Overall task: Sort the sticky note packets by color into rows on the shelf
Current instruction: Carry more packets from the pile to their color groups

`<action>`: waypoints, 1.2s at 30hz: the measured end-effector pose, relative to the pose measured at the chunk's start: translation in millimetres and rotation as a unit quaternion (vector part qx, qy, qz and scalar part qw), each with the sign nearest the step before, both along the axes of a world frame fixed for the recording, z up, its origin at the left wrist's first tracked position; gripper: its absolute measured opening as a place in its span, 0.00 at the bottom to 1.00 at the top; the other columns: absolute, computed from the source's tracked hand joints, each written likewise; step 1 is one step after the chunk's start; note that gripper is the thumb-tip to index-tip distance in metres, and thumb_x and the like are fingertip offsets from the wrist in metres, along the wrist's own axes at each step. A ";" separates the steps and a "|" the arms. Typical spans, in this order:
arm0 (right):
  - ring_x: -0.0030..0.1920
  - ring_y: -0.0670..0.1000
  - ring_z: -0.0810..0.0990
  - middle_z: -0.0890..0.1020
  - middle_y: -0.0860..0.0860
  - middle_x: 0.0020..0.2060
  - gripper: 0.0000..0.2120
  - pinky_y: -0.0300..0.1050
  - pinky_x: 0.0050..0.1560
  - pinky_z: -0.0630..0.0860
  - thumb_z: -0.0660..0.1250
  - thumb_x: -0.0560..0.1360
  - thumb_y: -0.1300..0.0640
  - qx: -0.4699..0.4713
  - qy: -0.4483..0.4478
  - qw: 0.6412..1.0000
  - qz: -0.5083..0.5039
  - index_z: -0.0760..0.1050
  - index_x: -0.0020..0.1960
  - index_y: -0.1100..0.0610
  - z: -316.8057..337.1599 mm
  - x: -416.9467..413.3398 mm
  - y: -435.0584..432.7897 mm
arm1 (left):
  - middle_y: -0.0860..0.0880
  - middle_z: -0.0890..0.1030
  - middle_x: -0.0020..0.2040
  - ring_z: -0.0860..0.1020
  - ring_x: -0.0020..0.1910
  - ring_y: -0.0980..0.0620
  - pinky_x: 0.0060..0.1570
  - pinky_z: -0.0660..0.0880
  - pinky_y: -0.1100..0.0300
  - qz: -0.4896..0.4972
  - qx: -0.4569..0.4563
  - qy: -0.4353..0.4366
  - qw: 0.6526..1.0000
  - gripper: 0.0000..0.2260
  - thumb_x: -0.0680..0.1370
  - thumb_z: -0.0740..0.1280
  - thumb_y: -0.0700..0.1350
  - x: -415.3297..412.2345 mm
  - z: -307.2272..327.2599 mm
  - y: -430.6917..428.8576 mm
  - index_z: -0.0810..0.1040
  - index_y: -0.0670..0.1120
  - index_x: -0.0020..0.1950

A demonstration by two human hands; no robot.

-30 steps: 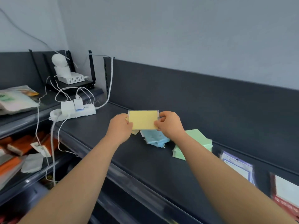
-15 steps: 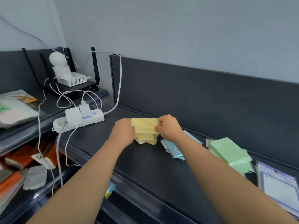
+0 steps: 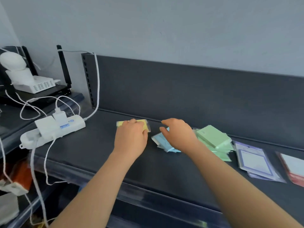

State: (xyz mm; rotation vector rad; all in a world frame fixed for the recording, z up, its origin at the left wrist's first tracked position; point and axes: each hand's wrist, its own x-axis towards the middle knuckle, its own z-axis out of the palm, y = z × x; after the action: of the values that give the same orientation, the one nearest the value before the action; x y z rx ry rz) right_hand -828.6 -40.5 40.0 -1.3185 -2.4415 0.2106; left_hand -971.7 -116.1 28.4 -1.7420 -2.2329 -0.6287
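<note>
- L hand point(image 3: 131, 139): palm down on the yellow packets point(image 3: 147, 127), fingers laid over the top of the stack, not curled round it; released, pressing, no grip seen.
- Yellow packets: flat on the shelf point(image 3: 98, 153), close to its back edge, left-most of the coloured piles. Only the stack's left and right ends show past the hand.
- R hand point(image 3: 178, 134): loose, fingers relaxed and slightly spread, holding nothing. It sits over the blue packets point(image 3: 160, 141); can't tell if it touches them.
- Blue packets: small untidy pile just right of the yellow, a bit further from the back edge, partly hidden under the R hand and wrist.
- Green packets point(image 3: 213, 137): messy stack right of the blue, near the back edge; top one lies askew.
- Purple-bordered packets point(image 3: 253, 160): next along to the right, overlapping one another.
- Red packet point(image 3: 294, 170): further right again, cut off by the frame.
- White power strip point(image 3: 57, 129): at the shelf's left end, plugs and cables in it, well apart from the yellow pile.
</note>
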 end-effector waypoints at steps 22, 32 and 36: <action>0.56 0.57 0.76 0.80 0.54 0.57 0.13 0.48 0.51 0.73 0.57 0.80 0.55 0.038 0.002 0.973 -0.228 0.75 0.58 0.59 -9.0 329.8 -69.3 | 0.49 0.80 0.53 0.75 0.52 0.46 0.48 0.68 0.55 -0.262 0.004 -0.001 0.965 0.13 0.81 0.58 0.51 297.2 -1.6 10.2 0.80 0.48 0.54; 0.61 0.56 0.75 0.77 0.53 0.63 0.16 0.49 0.57 0.73 0.58 0.80 0.54 0.020 0.005 0.954 -0.300 0.74 0.66 0.57 -20.5 526.3 -102.1 | 0.50 0.80 0.58 0.76 0.55 0.48 0.52 0.72 0.55 -0.326 -0.007 -0.025 0.945 0.14 0.81 0.59 0.52 495.7 -6.0 2.8 0.80 0.49 0.60; 0.63 0.55 0.74 0.75 0.53 0.65 0.18 0.47 0.59 0.71 0.58 0.81 0.53 0.000 0.003 0.946 -0.325 0.72 0.69 0.56 -28.7 590.4 -105.7 | 0.50 0.81 0.56 0.76 0.54 0.48 0.51 0.72 0.54 -0.349 -0.025 -0.015 0.937 0.14 0.81 0.59 0.52 556.3 -14.1 9.1 0.80 0.49 0.59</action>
State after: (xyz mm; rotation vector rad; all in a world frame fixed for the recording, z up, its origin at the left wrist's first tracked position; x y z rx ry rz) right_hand -238.2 -146.2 11.3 -2.0208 -1.8612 0.0382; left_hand -415.5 -107.0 14.3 -2.5742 -1.6058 -0.7259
